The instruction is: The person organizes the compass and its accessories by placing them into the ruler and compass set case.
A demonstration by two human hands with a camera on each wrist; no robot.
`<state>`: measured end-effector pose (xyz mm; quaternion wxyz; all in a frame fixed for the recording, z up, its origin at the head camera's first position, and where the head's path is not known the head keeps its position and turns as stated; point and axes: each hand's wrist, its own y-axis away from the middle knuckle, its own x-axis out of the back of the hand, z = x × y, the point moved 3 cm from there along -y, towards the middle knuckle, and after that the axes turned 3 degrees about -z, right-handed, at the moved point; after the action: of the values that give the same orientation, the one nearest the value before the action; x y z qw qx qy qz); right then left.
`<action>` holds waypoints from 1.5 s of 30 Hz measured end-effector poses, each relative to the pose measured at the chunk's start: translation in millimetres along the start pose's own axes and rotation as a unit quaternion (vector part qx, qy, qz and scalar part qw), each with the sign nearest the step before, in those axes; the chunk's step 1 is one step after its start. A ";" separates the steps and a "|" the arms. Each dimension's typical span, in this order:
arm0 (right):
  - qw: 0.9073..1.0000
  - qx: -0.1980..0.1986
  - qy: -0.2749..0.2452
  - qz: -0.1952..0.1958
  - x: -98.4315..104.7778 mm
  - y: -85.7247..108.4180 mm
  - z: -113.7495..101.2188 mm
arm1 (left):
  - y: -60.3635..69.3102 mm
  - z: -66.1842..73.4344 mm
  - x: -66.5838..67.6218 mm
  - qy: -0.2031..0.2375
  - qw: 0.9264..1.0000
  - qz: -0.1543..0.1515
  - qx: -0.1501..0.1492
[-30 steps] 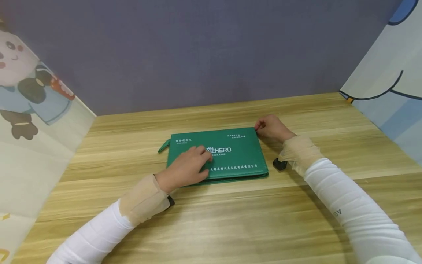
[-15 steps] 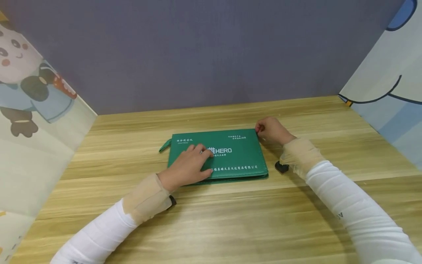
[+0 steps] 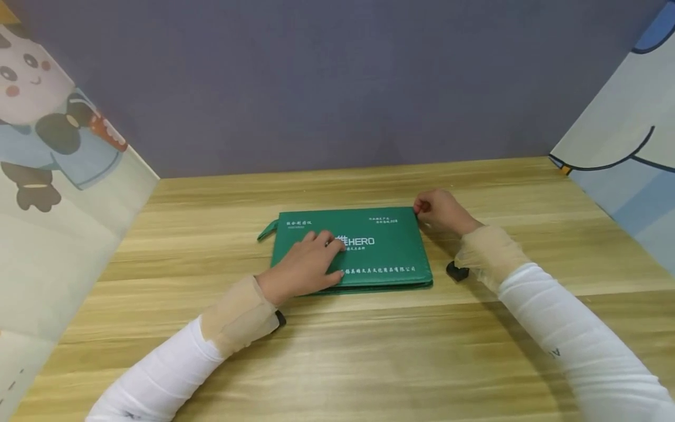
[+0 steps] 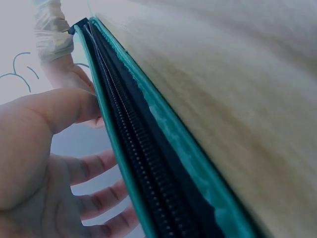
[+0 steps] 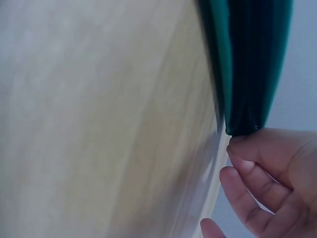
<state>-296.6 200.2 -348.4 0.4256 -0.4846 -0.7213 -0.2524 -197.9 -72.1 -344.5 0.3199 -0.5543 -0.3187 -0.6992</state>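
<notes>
A green zip case point(image 3: 385, 252) with white HERO lettering lies flat on the table, a green strap point(image 3: 267, 230) at its far left corner. My left hand point(image 3: 303, 266) rests on its top with fingers spread, touching the cover. In the left wrist view the dark zipper point(image 4: 130, 126) runs along the case's front side, beside my thumb. At the far right corner, my right hand point(image 3: 442, 211) pinches with thumb and forefinger. The right wrist view shows those fingertips point(image 5: 240, 144) at the case's corner, where the zipper side ends; what lies between them is hidden.
The wood-grain table point(image 3: 369, 351) ends at a grey-purple wall panel point(image 3: 337, 88) behind the case. Side walls with cartoon prints point(image 3: 58, 123) stand left and right. A small black device point(image 3: 456, 271) sits under my right wrist, another point(image 3: 279, 319) under the left.
Both hands keep nearly the same places on the case. The head view has shifted slightly, so the scene sits a little further right.
</notes>
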 end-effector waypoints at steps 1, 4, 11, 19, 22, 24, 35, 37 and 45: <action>1.000 0.001 -0.002 0.001 0.8 1.0 0.1 | -0.2 0.8 0.1 -0.002 1.000 -0.002 0.000; 1.000 0.004 -0.011 0.001 3.5 3.7 1.3 | -0.7 3.3 0.7 -0.009 1.000 -0.006 0.001; 1.000 -0.017 -0.022 0.000 7.3 12.8 11.4 | -1.4 5.8 0.6 -0.018 1.000 -0.016 0.002; 0.999 -0.021 -0.031 -0.014 5.8 18.9 11.5 | -1.2 3.4 1.0 -0.018 1.000 -0.022 0.003; 0.999 -0.024 -0.027 -0.018 5.4 21.2 10.4 | -1.4 3.5 0.9 -0.019 1.000 -0.024 0.003; 0.999 -0.027 -0.027 -0.022 5.0 23.2 10.1 | -1.5 4.0 0.7 -0.020 1.000 -0.023 0.003; 1.000 -0.006 -0.017 -0.024 2.1 29.5 6.3 | -4.3 5.1 -0.7 -0.026 0.999 -0.025 0.002; 1.000 -0.002 -0.014 -0.025 1.4 30.3 5.6 | -4.9 5.3 -1.2 -0.027 0.999 -0.026 0.002; 1.000 0.017 -0.013 -0.022 -1.1 34.2 4.2 | -5.7 6.3 -1.3 -0.041 0.999 -0.030 0.006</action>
<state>-266.7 216.8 -353.2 0.4185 -0.4643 -0.7418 -0.2428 -198.6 -63.5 -345.1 0.2891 -0.5705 -0.3524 -0.6832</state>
